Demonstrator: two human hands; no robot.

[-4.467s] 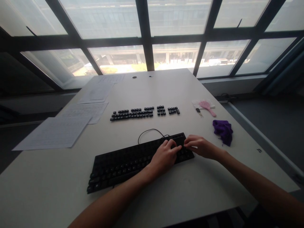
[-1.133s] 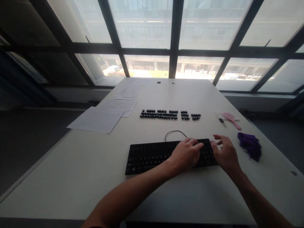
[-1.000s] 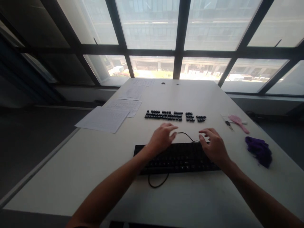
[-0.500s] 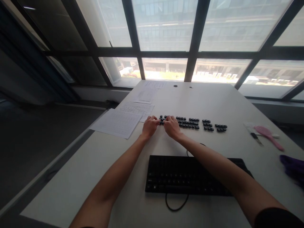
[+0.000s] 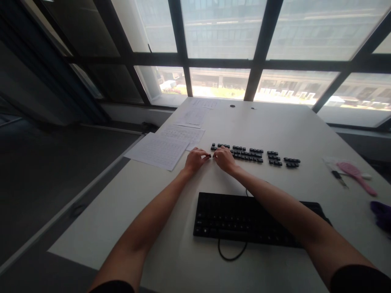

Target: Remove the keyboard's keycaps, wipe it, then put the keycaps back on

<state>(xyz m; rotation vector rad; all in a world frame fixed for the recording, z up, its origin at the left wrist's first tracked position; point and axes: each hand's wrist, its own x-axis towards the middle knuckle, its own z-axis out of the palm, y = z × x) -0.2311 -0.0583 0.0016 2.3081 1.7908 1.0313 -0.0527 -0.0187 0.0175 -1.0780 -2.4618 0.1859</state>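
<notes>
"Black keys (image 5: 255, 155) lie in short rows on the white table (image 5: 183, 232). Can you see them all?"

"No. The right hand (image 5: 225, 159) hides some near the left end of the rows."

"What does the left hand (image 5: 194, 160) have?"

"A little dark piece (image 5: 209, 156). The thumb and finger pinch it tight, just left of the right hand. It's too tiny to see any letter on it."

"And the right hand?"

"Its fingers bend in, with the tips close together. Something dark shows there, but I can't tell if it's holding it."

"Where's the keyboard (image 5: 226, 213)?"

"On the near part of the table. The right arm goes over it and hides a big bit. Some wire (image 5: 232, 259) loops out at the near side."

"Are keys in it?"

"Yes, small letters show in the low rows. The top part is too dark to make out."

"What's by the pink brush (image 5: 351, 169)?"

"Some pale, see-through stuff (image 5: 330, 162). I can't tell if it's a bag. The purple cloth (image 5: 381, 215) is cut off at the right edge."

"And the papers (image 5: 157, 150)?"

"They're on the left, partly on top of each other. Their writing is too faint to read."
</notes>
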